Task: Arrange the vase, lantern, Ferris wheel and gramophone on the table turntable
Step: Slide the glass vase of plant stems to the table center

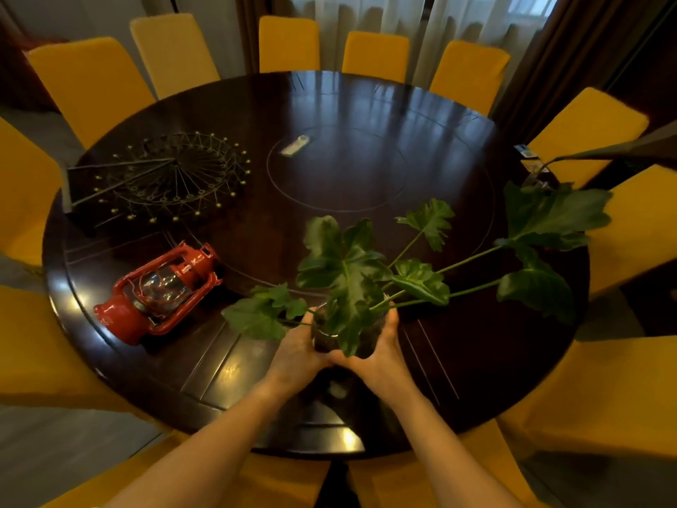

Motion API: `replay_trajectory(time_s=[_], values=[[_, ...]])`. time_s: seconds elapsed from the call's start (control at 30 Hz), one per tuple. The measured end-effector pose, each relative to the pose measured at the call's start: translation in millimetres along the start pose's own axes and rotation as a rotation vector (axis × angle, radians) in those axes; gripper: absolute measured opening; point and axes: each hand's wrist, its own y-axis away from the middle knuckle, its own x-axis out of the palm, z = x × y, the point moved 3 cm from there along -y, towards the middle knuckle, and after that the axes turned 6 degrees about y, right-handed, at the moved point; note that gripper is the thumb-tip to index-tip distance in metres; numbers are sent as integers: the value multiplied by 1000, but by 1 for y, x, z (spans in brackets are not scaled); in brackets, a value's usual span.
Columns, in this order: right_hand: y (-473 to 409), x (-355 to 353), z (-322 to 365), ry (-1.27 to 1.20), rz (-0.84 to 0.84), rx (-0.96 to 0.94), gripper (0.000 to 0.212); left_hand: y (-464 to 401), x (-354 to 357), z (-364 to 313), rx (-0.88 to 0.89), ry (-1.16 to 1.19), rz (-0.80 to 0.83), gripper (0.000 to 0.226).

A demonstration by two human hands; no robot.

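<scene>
A glass vase [324, 337] with large green leaves on long stems stands near the table's front edge. My left hand [296, 352] and my right hand [381, 355] wrap around it from both sides. A red lantern [157, 293] lies on its side to the left of the vase. Further back on the left, a dark wire Ferris wheel [172, 176] lies flat. The inlaid turntable [337, 170] marks the table's middle. At the right edge, a dark horn shape [604, 154] reaches in, possibly the gramophone; its body is hidden.
The round dark wooden table [476, 361] is ringed by yellow-covered chairs [377, 53]. A small pale flat object [295, 145] lies on the turntable's far left part. Curtains hang behind the far chairs. Small cards [527, 152] lie at the table's right rim.
</scene>
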Motion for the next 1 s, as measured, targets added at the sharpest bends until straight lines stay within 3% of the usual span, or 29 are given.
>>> replay_trajectory(time_s=[0.27,0.57,0.63,0.77,1.0], values=[[-41,-40,73,-26,-124,-153,121,-57,-33,-60,80,55,1,63],[-116,-70,108,14,-189,-188,129,-139,-46,-93,111,28,-84,72],[-139,-75,115,10,-185,-188,126,-163,-48,-93,76,55,-105,84],[-183,-81,122,17,-166,-227,123,-204,-54,-97,71,76,-96,72],[-269,-95,121,32,-103,-222,117,-272,-68,-90,28,192,-112,77]])
